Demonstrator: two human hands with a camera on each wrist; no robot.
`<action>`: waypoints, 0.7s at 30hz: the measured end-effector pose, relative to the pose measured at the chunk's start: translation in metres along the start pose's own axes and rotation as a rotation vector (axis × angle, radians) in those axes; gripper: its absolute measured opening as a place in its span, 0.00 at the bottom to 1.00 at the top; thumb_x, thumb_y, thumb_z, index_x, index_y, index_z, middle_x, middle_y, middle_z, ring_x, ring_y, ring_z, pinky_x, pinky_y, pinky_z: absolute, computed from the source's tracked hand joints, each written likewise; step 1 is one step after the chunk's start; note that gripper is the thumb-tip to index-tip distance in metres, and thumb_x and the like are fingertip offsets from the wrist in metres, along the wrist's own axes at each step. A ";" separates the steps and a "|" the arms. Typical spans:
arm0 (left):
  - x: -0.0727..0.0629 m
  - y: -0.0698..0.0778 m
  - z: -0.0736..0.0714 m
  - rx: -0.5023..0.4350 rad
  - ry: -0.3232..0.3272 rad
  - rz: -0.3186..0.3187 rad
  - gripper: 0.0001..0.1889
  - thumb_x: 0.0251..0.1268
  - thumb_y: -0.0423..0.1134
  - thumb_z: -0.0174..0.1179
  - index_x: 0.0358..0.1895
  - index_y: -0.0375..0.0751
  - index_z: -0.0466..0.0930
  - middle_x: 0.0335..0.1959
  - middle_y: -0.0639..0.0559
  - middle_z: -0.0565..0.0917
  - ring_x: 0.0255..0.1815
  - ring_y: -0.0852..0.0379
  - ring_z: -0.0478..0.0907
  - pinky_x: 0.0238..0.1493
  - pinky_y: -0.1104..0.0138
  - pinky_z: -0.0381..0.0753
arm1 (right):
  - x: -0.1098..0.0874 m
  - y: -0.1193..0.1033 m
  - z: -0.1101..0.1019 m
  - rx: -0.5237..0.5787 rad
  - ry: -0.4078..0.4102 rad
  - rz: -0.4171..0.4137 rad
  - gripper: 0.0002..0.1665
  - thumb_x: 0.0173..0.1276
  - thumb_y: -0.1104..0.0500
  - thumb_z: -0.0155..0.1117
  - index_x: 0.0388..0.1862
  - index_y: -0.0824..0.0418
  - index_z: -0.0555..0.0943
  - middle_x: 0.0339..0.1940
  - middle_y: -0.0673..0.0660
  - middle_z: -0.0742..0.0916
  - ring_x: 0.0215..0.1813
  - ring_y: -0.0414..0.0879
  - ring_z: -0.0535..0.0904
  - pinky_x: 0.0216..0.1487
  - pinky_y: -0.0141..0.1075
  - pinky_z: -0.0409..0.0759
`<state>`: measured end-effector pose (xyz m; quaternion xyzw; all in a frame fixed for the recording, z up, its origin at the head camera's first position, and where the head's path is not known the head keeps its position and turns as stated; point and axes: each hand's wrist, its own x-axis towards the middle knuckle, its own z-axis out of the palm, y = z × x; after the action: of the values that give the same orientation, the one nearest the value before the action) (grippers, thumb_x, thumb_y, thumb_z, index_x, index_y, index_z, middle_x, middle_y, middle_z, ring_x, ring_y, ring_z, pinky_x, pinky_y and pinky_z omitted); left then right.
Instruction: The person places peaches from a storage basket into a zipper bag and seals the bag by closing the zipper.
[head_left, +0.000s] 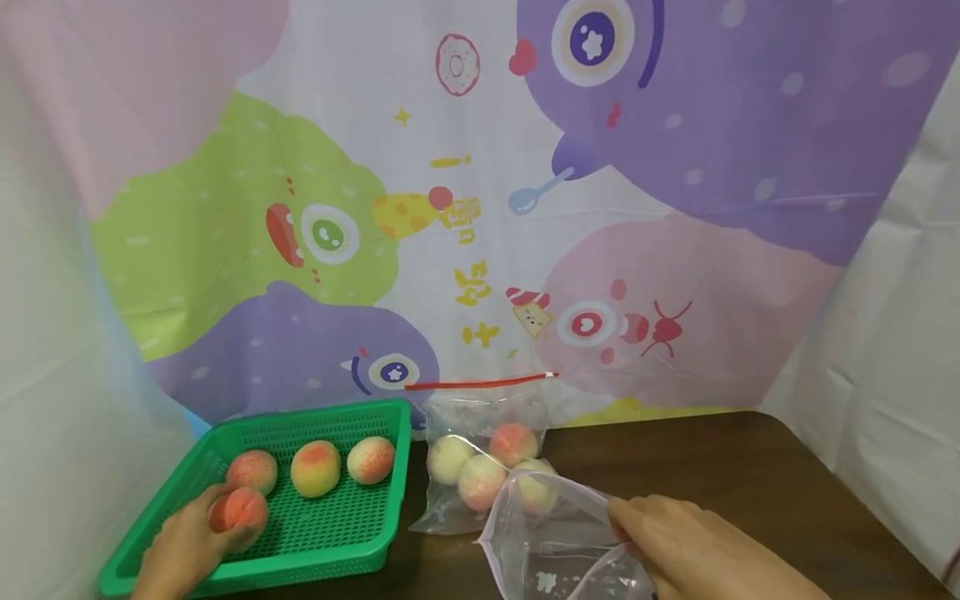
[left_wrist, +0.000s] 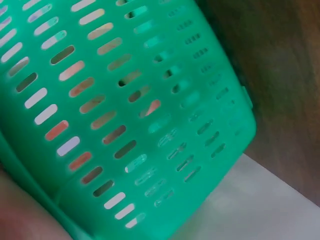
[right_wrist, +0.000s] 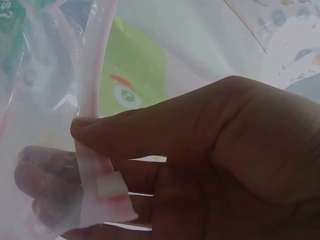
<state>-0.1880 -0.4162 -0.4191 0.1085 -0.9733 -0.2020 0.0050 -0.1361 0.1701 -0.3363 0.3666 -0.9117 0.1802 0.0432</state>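
Note:
My left hand [head_left: 180, 540] grips a reddish peach [head_left: 244, 512] at the near left of the green basket [head_left: 330, 572]. Three other peaches lie farther back in it, among them a yellow-red one [head_left: 316, 469]. In the left wrist view the slotted basket wall [left_wrist: 115, 120] hides most of the held peach. My right hand [head_left: 697, 542] pinches the rim of a clear zip bag [head_left: 525, 533], whose mouth gapes. Seen from the right wrist, the thumb lies on one side of the bag's edge [right_wrist: 92, 180] and the fingers show through the plastic.
Behind the held bag, a second zip bag [head_left: 450, 521] with a red slider strip [head_left: 480, 384] stands upright with several peaches inside. Both bags and the basket are on a dark brown table [head_left: 712, 454]. A cartoon-printed cloth [head_left: 480, 250] hangs at the back.

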 end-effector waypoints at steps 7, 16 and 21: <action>-0.004 0.010 0.007 0.035 0.208 0.137 0.47 0.52 0.60 0.72 0.67 0.30 0.67 0.56 0.23 0.74 0.46 0.28 0.78 0.32 0.44 0.79 | -0.002 0.002 0.000 0.005 0.018 -0.015 0.13 0.64 0.56 0.67 0.31 0.41 0.72 0.26 0.33 0.71 0.31 0.29 0.69 0.31 0.32 0.72; -0.020 0.019 0.018 0.052 0.390 0.286 0.42 0.45 0.44 0.79 0.67 0.39 0.71 0.53 0.25 0.76 0.44 0.27 0.78 0.31 0.40 0.78 | 0.000 0.003 0.005 -0.015 0.007 0.001 0.11 0.65 0.49 0.68 0.34 0.40 0.72 0.30 0.32 0.73 0.34 0.30 0.72 0.31 0.34 0.74; -0.025 0.027 0.018 0.043 0.406 0.305 0.40 0.43 0.45 0.80 0.63 0.41 0.73 0.51 0.28 0.77 0.43 0.29 0.79 0.31 0.40 0.79 | 0.000 0.003 0.003 -0.041 0.013 -0.005 0.12 0.65 0.54 0.67 0.32 0.42 0.71 0.27 0.33 0.70 0.32 0.30 0.69 0.30 0.33 0.72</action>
<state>-0.1699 -0.3791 -0.4243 -0.0011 -0.9616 -0.1520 0.2285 -0.1377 0.1708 -0.3398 0.3667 -0.9140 0.1638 0.0570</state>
